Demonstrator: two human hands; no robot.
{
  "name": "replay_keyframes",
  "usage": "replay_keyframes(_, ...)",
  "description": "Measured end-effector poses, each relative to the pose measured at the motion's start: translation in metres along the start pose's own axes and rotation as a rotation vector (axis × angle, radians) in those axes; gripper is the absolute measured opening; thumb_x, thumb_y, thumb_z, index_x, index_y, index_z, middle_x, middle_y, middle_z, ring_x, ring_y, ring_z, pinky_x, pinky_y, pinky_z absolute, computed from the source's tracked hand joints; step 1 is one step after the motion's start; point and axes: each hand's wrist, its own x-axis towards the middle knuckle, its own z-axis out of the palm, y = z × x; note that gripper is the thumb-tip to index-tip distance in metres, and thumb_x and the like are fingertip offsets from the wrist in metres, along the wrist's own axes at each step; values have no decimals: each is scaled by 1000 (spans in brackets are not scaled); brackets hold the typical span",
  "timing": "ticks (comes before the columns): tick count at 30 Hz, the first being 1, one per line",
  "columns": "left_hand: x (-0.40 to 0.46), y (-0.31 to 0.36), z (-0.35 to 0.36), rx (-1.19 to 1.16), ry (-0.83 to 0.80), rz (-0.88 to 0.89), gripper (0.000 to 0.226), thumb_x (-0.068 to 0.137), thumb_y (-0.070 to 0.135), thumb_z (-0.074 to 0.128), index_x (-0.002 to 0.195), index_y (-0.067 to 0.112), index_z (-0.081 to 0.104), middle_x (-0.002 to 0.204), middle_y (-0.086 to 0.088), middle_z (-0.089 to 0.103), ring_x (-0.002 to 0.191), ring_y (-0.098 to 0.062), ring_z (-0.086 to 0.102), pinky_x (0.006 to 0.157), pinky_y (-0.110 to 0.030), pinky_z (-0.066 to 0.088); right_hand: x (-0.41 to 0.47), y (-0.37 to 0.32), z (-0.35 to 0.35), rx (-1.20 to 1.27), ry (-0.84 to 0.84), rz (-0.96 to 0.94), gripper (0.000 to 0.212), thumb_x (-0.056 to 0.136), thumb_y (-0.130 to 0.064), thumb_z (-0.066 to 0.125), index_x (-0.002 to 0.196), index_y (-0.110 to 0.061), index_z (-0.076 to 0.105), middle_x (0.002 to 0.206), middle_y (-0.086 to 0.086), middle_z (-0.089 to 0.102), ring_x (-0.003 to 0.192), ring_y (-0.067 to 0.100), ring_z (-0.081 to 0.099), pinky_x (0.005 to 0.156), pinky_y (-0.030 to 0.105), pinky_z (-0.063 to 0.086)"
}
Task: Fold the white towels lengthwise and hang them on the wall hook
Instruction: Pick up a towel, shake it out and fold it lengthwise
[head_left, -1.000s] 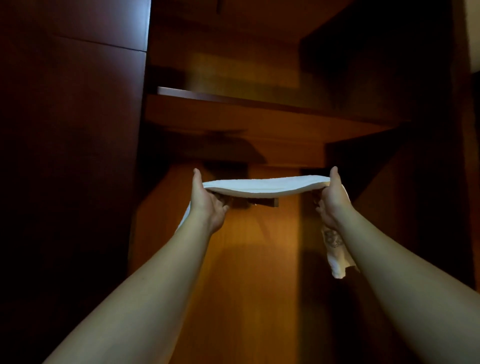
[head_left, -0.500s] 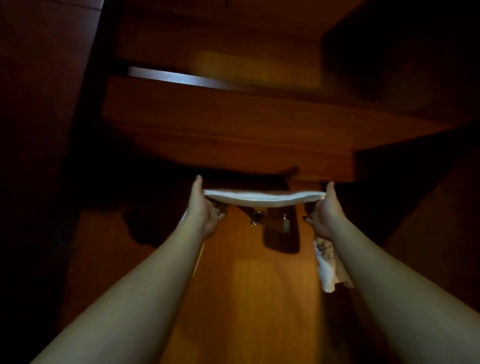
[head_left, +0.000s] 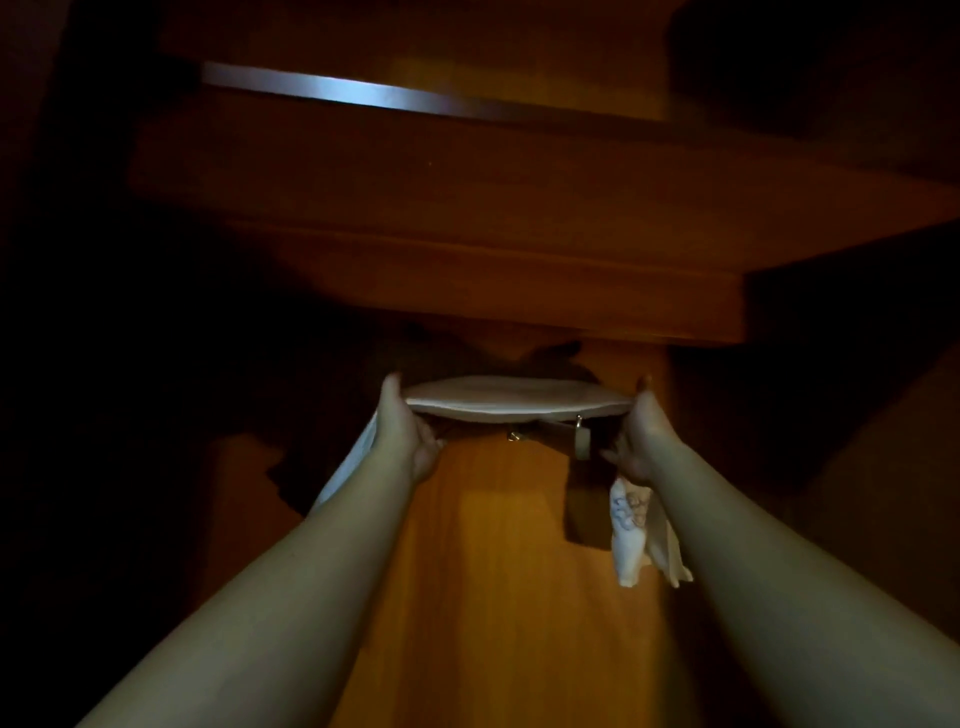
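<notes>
Overhead, a person is holding a folded white towel (head_left: 519, 402) stretched flat between both hands, just under a wooden shelf (head_left: 467, 270) in a dim wardrobe. Left hand (head_left: 402, 426) is gripping the towel's left end, thumb up over the top edge, fingers curled beneath; right hand (head_left: 641, 431) is gripping the right end the same way. Loose towel ends are hanging down past each wrist, the right one showing a faint printed pattern. Metal wall hooks (head_left: 576, 434) are showing just below the towel's mid-section, on the wood back panel (head_left: 509, 571); whether cloth is touching them can't be told in this light.

Judging by this, the step in hand is draping the towel over the hook. To do it well: keep the span taut and level, centre the fold above the hook w/ both ends hanging about even, lower straight down so the hook catches the middle, then let go both ends together. Main risk: an off-centre drape sliding off to the heavier side.
</notes>
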Motion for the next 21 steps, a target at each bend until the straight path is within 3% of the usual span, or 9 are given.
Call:
replay_keyframes(2,-3,-12,-3,1,59,-43,68,99,58,37,151,14,40,152,-13,46,142,-32,41,120,-54,23,0,12,-7,-17,60,23,78,98,-71,22,156,-21,33,157,11,41,146,31,36,115,51,28)
replay_keyframes(4,-8,-23,-8,-13,123,-85,66,101,55,37,152,12,38,153,-15,44,142,-34,39,116,-53,29,-1,24,-13,-33,81,51,74,99,-68,24,153,-20,39,153,12,47,142,31,41,113,50,30)
replay_keyframes(10,-36,-63,-29,-49,188,-237,55,106,45,32,141,5,45,122,-24,66,106,-39,64,80,-44,52,-20,56,-27,8,128,209,46,103,-38,46,138,-9,49,134,22,57,115,35,58,92,49,45)
replay_keyframes(12,-45,-78,-33,-24,186,-286,53,106,40,30,139,2,46,112,-23,71,99,-36,66,69,-39,52,-29,70,-27,58,160,259,33,104,-31,46,120,-5,55,116,21,68,95,29,68,83,43,52)
replay_keyframes(13,-49,-85,-34,-12,181,-305,53,106,40,30,138,0,47,106,-23,73,97,-36,67,67,-38,53,-32,76,-27,63,171,274,29,104,-29,45,107,-4,58,97,18,73,75,24,71,69,35,56)
replay_keyframes(15,-56,-99,-33,12,166,-349,55,107,40,29,133,-3,49,94,-22,75,95,-36,68,67,-37,54,-37,89,-24,39,174,318,30,101,-27,43,86,-6,57,59,11,67,39,18,56,42,20,44)
replay_keyframes(16,-60,-106,-31,30,157,-379,56,107,40,28,130,-5,52,91,-22,76,94,-36,68,67,-37,55,-40,95,-21,10,156,344,31,99,-27,42,80,-7,57,52,10,61,36,19,49,42,19,38)
replay_keyframes(18,-66,-117,-28,85,115,-459,60,107,42,26,123,-6,59,90,-21,76,88,-36,69,64,-37,57,-46,105,-14,-88,101,409,36,96,-29,41,72,-7,57,51,9,59,38,21,48,47,23,37)
replay_keyframes(21,-73,-127,-27,226,-17,-596,70,107,46,23,112,-11,63,93,-22,75,72,-33,73,53,-32,58,-52,112,-7,-271,42,483,47,97,-39,38,68,-8,59,54,7,65,30,15,48,41,20,38)
